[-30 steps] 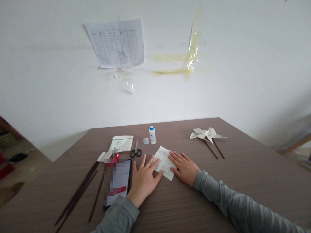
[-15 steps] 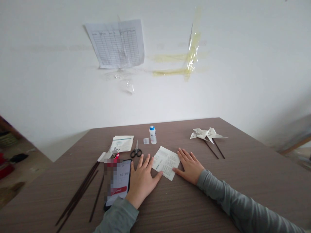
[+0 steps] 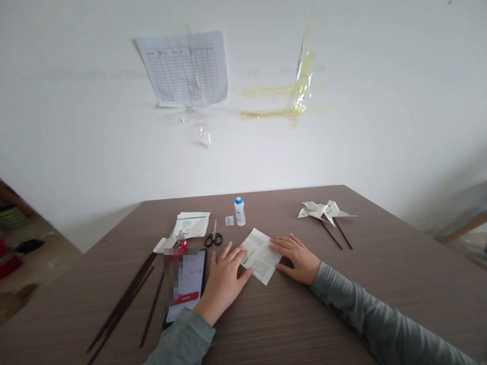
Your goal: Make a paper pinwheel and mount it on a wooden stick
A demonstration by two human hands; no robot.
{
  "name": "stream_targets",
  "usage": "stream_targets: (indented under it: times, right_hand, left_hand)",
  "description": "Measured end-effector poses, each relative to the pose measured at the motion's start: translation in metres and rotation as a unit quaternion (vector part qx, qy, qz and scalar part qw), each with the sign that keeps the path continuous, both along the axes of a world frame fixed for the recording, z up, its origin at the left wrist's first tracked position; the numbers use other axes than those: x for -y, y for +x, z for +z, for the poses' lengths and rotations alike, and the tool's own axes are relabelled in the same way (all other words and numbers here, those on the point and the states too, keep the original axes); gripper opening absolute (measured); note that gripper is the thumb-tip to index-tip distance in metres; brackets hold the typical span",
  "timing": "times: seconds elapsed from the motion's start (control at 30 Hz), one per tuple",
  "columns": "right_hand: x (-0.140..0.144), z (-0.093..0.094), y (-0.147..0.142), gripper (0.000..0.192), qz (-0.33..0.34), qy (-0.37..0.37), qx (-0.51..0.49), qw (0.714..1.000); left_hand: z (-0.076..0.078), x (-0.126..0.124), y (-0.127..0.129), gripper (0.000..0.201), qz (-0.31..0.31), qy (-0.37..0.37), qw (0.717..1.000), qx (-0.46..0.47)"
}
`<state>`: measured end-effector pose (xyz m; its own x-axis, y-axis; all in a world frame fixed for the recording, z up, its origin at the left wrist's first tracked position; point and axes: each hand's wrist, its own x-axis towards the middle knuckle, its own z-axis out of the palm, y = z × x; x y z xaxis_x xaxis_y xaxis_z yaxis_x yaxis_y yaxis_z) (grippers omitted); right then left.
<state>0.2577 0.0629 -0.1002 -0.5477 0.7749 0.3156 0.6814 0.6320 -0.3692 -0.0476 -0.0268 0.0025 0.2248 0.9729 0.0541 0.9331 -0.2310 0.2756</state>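
Note:
A white printed paper square [image 3: 262, 256] lies flat on the brown wooden table [image 3: 342, 304], turned like a diamond. My left hand [image 3: 224, 281] rests flat beside it, fingers spread, with the fingertips on the paper's left edge. My right hand [image 3: 299, 257] lies flat on the right side, its fingers pressing on the paper's right corner. Neither hand grips anything. Both arms wear grey-green sleeves.
A phone [image 3: 186, 286] lies left of my left hand, with dark thin sticks [image 3: 125, 299] further left. Scissors [image 3: 213, 238], a small glue bottle [image 3: 239, 211], folded papers [image 3: 191, 223] and a small red object [image 3: 178, 245] sit behind. Paper pinwheels on sticks [image 3: 325, 213] lie far right.
My right hand slid off the paper to the right, then came back onto its right corner. My left hand shifted slightly onto the left edge. The paper stayed flat.

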Motion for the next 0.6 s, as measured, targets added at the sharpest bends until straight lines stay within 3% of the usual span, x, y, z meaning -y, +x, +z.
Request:
stream_targets:
  times: [0.43, 0.6]
  right_hand:
    - [0.001, 0.026, 0.014, 0.052, 0.056, -0.053, -0.061, 0.995]
    - [0.001, 0.031, 0.015, 0.038, 0.067, -0.041, -0.081, 0.994]
  left_hand:
    - [0.006, -0.001, -0.004, 0.053, 0.023, -0.022, 0.999, 0.012]
    - [0.006, -0.001, -0.004, 0.048, 0.025, -0.015, 0.999, 0.014]
